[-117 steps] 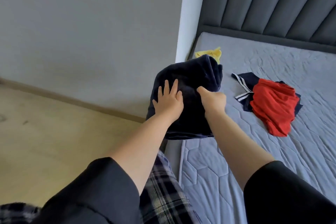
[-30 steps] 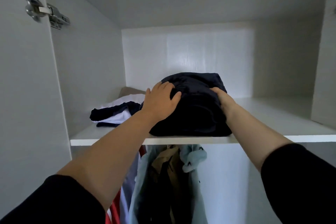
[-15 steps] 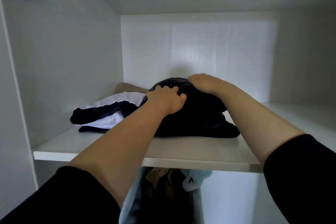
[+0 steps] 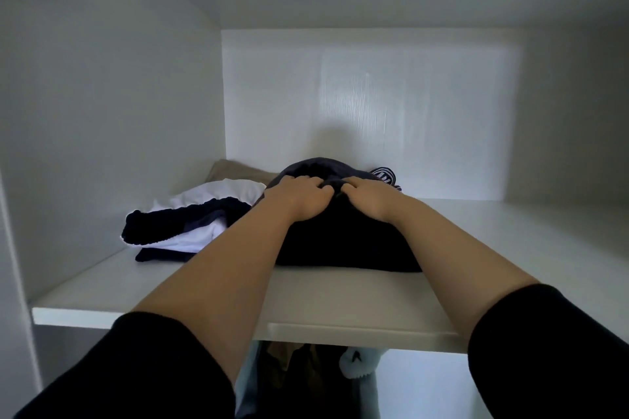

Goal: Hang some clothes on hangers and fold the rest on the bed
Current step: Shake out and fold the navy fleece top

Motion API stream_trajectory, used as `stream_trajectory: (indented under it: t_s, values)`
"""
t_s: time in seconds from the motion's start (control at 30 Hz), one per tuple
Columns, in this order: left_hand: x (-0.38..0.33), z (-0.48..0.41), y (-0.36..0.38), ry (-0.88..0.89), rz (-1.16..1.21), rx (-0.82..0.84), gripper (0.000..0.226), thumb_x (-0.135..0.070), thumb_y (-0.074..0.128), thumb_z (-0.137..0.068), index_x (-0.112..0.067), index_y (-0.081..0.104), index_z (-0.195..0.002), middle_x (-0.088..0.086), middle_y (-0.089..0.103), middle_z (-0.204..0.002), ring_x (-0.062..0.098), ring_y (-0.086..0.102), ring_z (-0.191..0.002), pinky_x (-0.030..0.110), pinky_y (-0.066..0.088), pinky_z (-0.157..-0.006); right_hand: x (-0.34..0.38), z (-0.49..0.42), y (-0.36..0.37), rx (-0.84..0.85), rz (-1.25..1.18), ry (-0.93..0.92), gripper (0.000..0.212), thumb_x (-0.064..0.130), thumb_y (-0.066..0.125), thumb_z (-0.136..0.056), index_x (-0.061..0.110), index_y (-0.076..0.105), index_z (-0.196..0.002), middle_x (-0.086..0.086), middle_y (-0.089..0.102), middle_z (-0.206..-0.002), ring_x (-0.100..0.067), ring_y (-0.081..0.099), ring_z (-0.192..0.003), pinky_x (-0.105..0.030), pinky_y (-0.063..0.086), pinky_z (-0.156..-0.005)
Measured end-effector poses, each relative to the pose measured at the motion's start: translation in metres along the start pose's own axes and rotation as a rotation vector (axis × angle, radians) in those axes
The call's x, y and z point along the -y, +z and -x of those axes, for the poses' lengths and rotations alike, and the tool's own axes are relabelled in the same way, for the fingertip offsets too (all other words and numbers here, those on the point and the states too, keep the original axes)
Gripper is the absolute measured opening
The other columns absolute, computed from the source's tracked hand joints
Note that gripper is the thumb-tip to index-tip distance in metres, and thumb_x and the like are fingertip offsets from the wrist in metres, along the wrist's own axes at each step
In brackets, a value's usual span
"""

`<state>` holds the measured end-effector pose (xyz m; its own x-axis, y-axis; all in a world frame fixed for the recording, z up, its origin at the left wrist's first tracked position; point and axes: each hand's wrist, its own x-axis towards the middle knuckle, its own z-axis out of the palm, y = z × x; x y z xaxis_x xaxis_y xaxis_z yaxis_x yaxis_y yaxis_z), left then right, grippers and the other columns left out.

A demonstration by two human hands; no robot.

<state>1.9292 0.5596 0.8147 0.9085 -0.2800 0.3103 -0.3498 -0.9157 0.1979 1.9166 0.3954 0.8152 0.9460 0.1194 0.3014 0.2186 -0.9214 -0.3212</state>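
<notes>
Head view: folded navy garment (image 4: 340, 245) on the wardrobe shelf (image 4: 340, 303), both hands on top.
The left hand (image 4: 299, 197) and right hand (image 4: 369, 199) sit side by side, almost touching, fingers curled into the bundle's cloth. A white-and-navy garment (image 4: 204, 211) and a beige piece (image 4: 235, 169) lie just to its left, and hanging clothes (image 4: 299, 371) show below, so storing looks well along. The bed is out of view, so I cannot tell what is left. A striped scrap (image 4: 384, 175) behind is unclear.

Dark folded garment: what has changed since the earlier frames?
The dark folded garment went from over the bed onto the wardrobe shelf, then deeper. The left hand and right hand slid from its sides to its top, fingers curled into the fabric. The white-and-navy garment stayed put.
</notes>
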Motion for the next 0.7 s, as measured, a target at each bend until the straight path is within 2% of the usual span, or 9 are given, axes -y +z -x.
stream_trajectory:
  t_s: [0.1, 0.2, 0.3, 0.37, 0.6, 0.7]
  values:
    - [-0.008, 0.016, -0.004, 0.0, 0.018, -0.1, 0.048, -0.041, 0.026, -0.095, -0.02, 0.049, -0.132, 0.006, 0.046, -0.141, 0.031, 0.039, -0.13, 0.052, 0.034, -0.105, 0.002, 0.016, 0.004, -0.157, -0.032, 0.001, 0.049, 0.038, 0.026, -0.099, 0.03, 0.035, -0.146, -0.002, 0.039, -0.151, -0.025, 0.037, -0.136, -0.039, 0.029, -0.109]
    - [-0.014, 0.037, -0.006, 0.027, 0.0, -0.254, 0.046, -0.04, 0.029, -0.097, -0.017, 0.049, -0.132, 0.006, 0.047, -0.14, 0.029, 0.04, -0.129, 0.052, 0.033, -0.105, 0.012, 0.04, -0.002, -0.315, -0.006, -0.034, 0.044, 0.031, 0.029, -0.1, 0.016, 0.046, -0.138, -0.008, 0.052, -0.14, -0.028, 0.047, -0.126, -0.038, 0.037, -0.102]
    - [-0.009, 0.054, -0.01, 0.086, 0.009, -0.283, 0.05, -0.039, 0.031, -0.1, -0.018, 0.035, -0.145, 0.006, 0.033, -0.152, 0.026, 0.027, -0.141, 0.051, 0.025, -0.112, 0.02, 0.063, -0.008, -0.426, -0.012, -0.068, 0.037, 0.027, 0.034, -0.1, 0.007, 0.053, -0.125, -0.013, 0.06, -0.125, -0.031, 0.055, -0.113, -0.04, 0.043, -0.095]
    - [-0.006, 0.067, -0.013, 0.126, 0.025, -0.26, 0.053, -0.038, 0.032, -0.101, -0.017, 0.027, -0.149, 0.007, 0.026, -0.156, 0.025, 0.02, -0.144, 0.049, 0.021, -0.115, 0.023, 0.079, -0.009, -0.45, -0.047, -0.048, 0.035, 0.025, 0.036, -0.1, 0.004, 0.053, -0.124, -0.013, 0.061, -0.121, -0.031, 0.055, -0.11, -0.038, 0.043, -0.093]
    - [-0.024, 0.119, -0.014, 0.239, 0.056, -0.306, 0.054, -0.033, 0.039, -0.101, -0.017, 0.025, -0.15, 0.007, 0.023, -0.157, 0.023, 0.017, -0.146, 0.048, 0.019, -0.116, 0.03, 0.14, -0.017, -0.578, -0.088, 0.065, 0.036, 0.022, 0.039, -0.099, 0.003, 0.051, -0.128, -0.014, 0.058, -0.124, -0.031, 0.052, -0.115, -0.033, 0.039, -0.092]
    - [-0.046, 0.139, -0.015, 0.285, 0.042, -0.325, 0.056, -0.031, 0.039, -0.1, -0.017, 0.021, -0.151, 0.006, 0.021, -0.158, 0.022, 0.015, -0.146, 0.049, 0.016, -0.117, 0.03, 0.171, -0.027, -0.591, -0.022, 0.111, 0.041, 0.021, 0.039, -0.099, 0.004, 0.044, -0.136, -0.013, 0.052, -0.134, -0.03, 0.046, -0.124, -0.036, 0.036, -0.103]
